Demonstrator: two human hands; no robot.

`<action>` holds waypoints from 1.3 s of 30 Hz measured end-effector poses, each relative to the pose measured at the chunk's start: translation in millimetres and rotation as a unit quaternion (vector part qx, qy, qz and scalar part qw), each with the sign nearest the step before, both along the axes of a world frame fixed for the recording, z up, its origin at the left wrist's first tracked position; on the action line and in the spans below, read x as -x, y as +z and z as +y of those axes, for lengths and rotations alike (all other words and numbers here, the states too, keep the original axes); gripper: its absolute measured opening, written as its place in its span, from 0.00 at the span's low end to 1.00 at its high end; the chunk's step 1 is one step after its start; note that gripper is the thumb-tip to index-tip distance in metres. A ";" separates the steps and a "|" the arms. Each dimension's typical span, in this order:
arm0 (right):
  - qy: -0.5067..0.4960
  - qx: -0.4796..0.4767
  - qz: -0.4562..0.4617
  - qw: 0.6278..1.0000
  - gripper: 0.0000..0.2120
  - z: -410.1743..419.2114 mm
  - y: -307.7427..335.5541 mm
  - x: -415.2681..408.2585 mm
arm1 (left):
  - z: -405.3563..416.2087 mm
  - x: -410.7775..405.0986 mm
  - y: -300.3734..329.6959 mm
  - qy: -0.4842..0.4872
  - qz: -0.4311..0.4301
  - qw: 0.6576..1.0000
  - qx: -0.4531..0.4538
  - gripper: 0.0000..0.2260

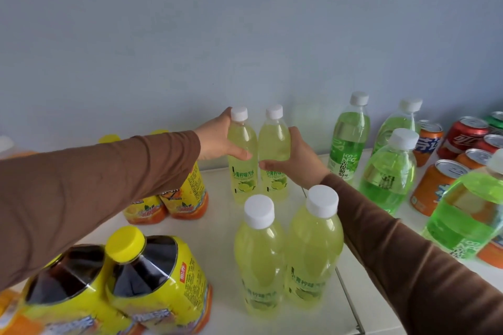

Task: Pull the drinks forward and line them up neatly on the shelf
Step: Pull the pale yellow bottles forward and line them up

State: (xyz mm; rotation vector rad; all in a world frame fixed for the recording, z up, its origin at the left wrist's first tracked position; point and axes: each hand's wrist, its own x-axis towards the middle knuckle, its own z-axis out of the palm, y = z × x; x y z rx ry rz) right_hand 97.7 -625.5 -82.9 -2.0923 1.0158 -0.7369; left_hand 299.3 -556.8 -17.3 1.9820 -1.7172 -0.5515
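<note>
Two pale yellow-green lime soda bottles with white caps stand side by side near the back of the white shelf (217, 215). My left hand (217, 141) grips the left back bottle (242, 168) around its shoulder. My right hand (298, 158) grips the right back bottle (273, 144) from its right side. Two more lime soda bottles, the front left one (258, 255) and the front right one (315, 247), stand closer to me, upright and side by side.
Large yellow-labelled iced tea bottles stand at the front left (130, 288) and behind my left arm (187, 193). Bright green grape drink bottles (389, 174) and orange (432, 187) and red cans (462, 136) fill the shelf's right side. A grey wall (245, 35) backs the shelf.
</note>
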 end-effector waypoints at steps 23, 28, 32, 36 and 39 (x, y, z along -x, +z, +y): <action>0.003 -0.018 0.158 0.987 0.43 9.4 19.6 24.5 | 39.0 14.9 24.5 0.044 -0.233 0.952 -0.192 0.38; -0.003 0.073 0.172 0.982 0.28 30.8 55.6 59.8 | 75.7 32.2 67.0 0.028 -0.311 0.943 -0.119 0.29; -0.005 0.130 0.136 0.982 0.23 56.6 93.4 89.5 | 101.5 61.4 103.2 0.010 -0.302 0.953 -0.023 0.26; -0.002 0.191 0.118 0.975 0.22 83.6 120.4 121.6 | 124.9 98.9 121.3 0.005 -0.280 0.960 0.031 0.25; 0.005 0.221 0.105 0.970 0.22 103.5 131.4 150.6 | 147.3 134.5 127.8 0.011 -0.270 0.960 0.073 0.25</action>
